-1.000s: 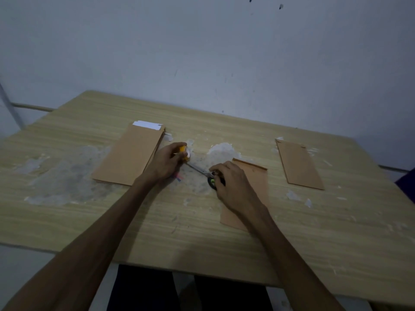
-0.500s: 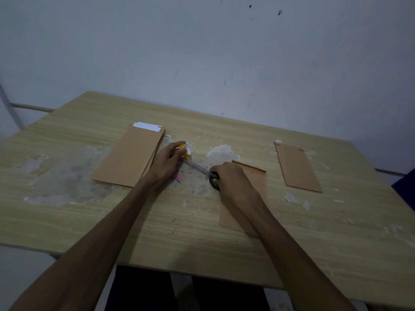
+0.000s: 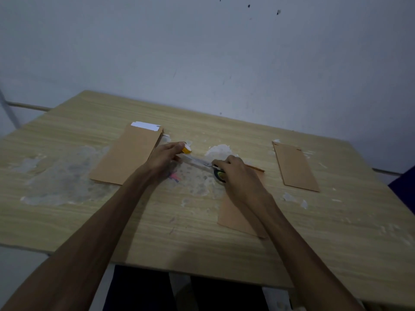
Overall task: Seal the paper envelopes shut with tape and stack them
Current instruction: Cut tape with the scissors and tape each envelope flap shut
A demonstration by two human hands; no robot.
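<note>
My left hand grips a small yellow-cored tape roll at the table's middle. My right hand grips scissors with dark and green handles; the blades point left toward the roll and my left fingers. A brown paper envelope lies under my right hand and forearm, mostly hidden. To the left lies a stack of brown envelopes with a white strip at its far end. Another brown envelope lies alone on the right.
The wooden table has whitish worn patches at left and middle, plus small white scraps near the right envelope. A small pink mark sits below my left hand. A grey wall stands behind the table.
Both hands stay at the table's middle, still holding the roll and the scissors. My right hand has shifted slightly left and the blades reach closer to my left hand.
</note>
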